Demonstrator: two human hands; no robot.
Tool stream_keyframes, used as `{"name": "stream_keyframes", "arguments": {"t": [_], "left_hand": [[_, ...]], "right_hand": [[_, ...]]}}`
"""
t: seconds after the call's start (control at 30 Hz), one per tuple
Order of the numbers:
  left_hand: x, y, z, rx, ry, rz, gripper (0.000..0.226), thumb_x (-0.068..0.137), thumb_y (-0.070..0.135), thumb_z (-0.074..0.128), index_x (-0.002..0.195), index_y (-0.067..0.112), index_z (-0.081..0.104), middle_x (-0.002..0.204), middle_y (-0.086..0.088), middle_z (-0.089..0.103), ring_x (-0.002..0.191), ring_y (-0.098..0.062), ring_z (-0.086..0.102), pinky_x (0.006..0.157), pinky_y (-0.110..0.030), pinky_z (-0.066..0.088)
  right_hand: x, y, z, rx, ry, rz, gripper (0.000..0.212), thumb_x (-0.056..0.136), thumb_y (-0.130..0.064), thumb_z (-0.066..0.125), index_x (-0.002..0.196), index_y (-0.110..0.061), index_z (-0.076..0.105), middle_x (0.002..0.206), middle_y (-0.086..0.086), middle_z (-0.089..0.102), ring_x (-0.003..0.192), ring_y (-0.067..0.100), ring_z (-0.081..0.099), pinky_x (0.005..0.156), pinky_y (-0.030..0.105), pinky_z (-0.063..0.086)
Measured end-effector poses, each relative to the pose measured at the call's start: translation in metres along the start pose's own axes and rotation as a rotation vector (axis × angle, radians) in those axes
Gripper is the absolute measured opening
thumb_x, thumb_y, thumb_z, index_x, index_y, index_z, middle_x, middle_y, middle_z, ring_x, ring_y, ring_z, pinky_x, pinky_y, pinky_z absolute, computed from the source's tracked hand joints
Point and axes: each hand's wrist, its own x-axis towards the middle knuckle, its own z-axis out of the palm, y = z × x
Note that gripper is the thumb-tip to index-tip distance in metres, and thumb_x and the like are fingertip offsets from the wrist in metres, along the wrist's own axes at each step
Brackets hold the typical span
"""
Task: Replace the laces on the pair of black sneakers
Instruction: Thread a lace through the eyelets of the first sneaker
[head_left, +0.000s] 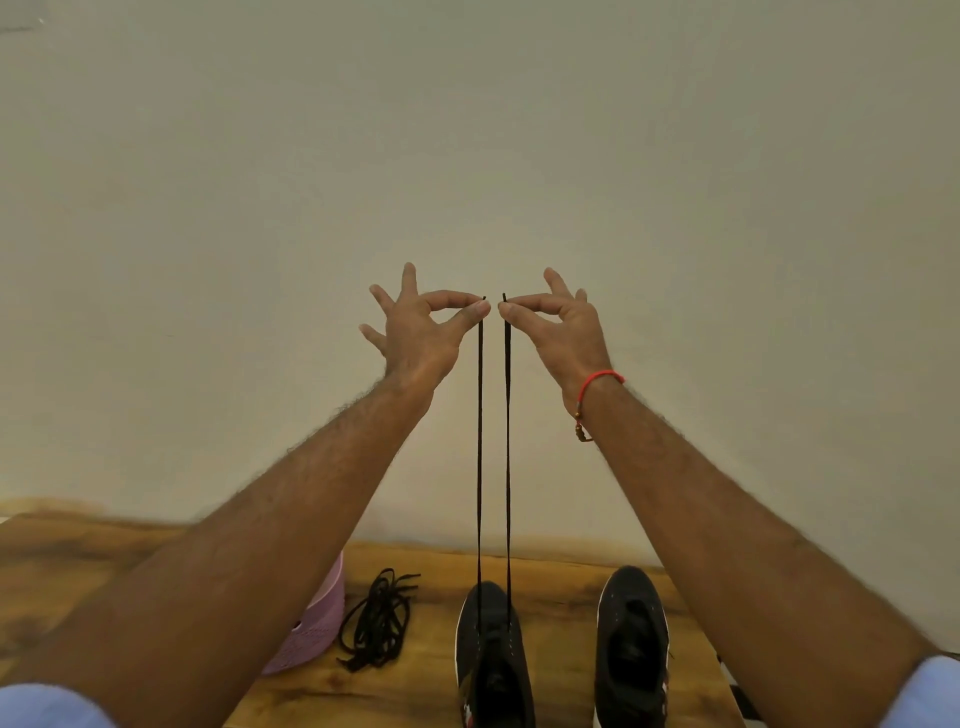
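Two black sneakers stand side by side on a wooden table, toes toward the wall. A black lace (480, 441) runs up from the left sneaker (493, 654) in two taut strands. My left hand (421, 327) pinches the tip of the left strand between thumb and forefinger, its other fingers spread. My right hand (561, 327) pinches the tip of the right strand the same way. Both hands are raised high, tips level and close together. The right sneaker (631, 649) shows no lace.
A loose bundle of black laces (379, 621) lies on the wooden table (561, 597) left of the sneakers. A pink round object (317, 629) sits partly under my left forearm. A plain wall stands right behind the table.
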Motion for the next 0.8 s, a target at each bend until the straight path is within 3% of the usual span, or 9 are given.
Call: {"name": "stream_keyframes", "arguments": {"t": [0.2,0.5,0.63,0.73,0.8], "left_hand": [[0.003,-0.001,0.003,0.051,0.027,0.027,0.013,0.084,0.050,0.076,0.092,0.039,0.075,0.169,0.011,0.013,0.154,-0.017,-0.021,0.115,-0.057,-0.027],[0.003,-0.003,0.005,0.028,0.022,0.019,0.007,0.085,0.049,0.076,0.084,0.045,0.070,0.168,0.012,0.017,0.154,-0.018,-0.019,0.115,-0.056,-0.025],[0.007,-0.016,-0.004,0.139,0.049,0.075,0.006,0.087,0.047,0.075,0.086,0.043,0.071,0.166,0.009,0.025,0.156,-0.024,-0.012,0.115,-0.062,-0.019],[0.009,-0.043,-0.019,0.394,0.082,0.236,0.004,0.089,0.045,0.072,0.088,0.041,0.071,0.163,0.008,0.030,0.156,-0.031,-0.007,0.116,-0.067,-0.012],[0.007,-0.066,-0.031,0.618,0.089,0.350,0.009,0.090,0.046,0.071,0.091,0.037,0.074,0.161,0.007,0.032,0.155,-0.036,-0.002,0.115,-0.069,-0.005]], "right_hand": [[0.004,0.002,0.001,-0.041,0.002,-0.007,0.012,0.084,-0.035,0.078,0.094,-0.031,0.079,0.160,-0.015,0.030,0.154,0.012,-0.005,0.121,0.047,0.006],[0.011,0.011,-0.001,-0.053,-0.029,-0.006,0.015,0.082,-0.040,0.079,0.095,-0.033,0.079,0.160,-0.015,0.031,0.154,0.012,-0.005,0.123,0.053,0.003],[0.016,0.030,-0.006,-0.058,0.007,-0.014,0.008,0.081,-0.041,0.079,0.088,-0.038,0.078,0.153,-0.009,0.043,0.150,0.016,0.022,0.121,0.051,0.020],[0.017,0.058,-0.016,-0.201,0.094,-0.053,0.008,0.079,-0.046,0.077,0.076,-0.050,0.071,0.135,-0.009,0.056,0.134,0.015,0.044,0.115,0.048,0.032],[0.012,0.077,-0.021,-0.329,0.127,-0.073,0.014,0.079,-0.049,0.076,0.072,-0.054,0.066,0.126,-0.011,0.059,0.130,0.019,0.047,0.110,0.050,0.035]]}}
